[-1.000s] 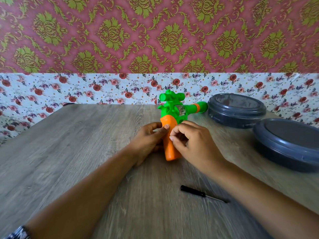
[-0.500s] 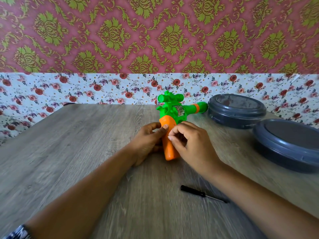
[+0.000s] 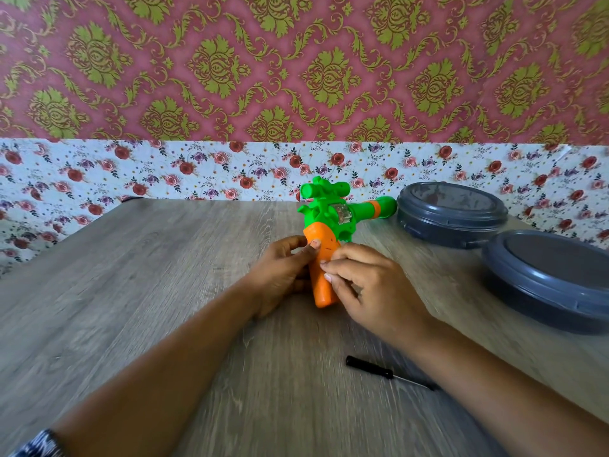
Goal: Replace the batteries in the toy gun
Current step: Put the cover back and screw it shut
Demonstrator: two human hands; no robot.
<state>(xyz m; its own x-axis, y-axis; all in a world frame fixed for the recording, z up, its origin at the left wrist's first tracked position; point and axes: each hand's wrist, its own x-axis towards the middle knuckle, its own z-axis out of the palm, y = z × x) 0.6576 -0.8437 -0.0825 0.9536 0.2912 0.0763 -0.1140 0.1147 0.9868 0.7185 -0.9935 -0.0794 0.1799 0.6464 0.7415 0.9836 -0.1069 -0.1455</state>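
Note:
A green toy gun (image 3: pixel 329 212) with an orange handle (image 3: pixel 321 285) lies on the wooden table, barrel pointing right toward the back. My left hand (image 3: pixel 280 272) grips the handle from the left, thumb pressed on its upper part. My right hand (image 3: pixel 369 285) holds the handle from the right, fingertips pinched against its side. A small black-handled screwdriver (image 3: pixel 382 371) lies on the table in front of my right forearm, touched by neither hand. No batteries show.
Two round grey lidded containers stand at the right: one (image 3: pixel 451 212) at the back by the barrel tip, one (image 3: pixel 550 278) nearer. A floral-papered wall (image 3: pixel 197 173) closes off the back of the wooden table (image 3: pixel 148 275).
Both hands stay on the orange handle. My right fingertips have shifted slightly down along its side. The gun has barely moved.

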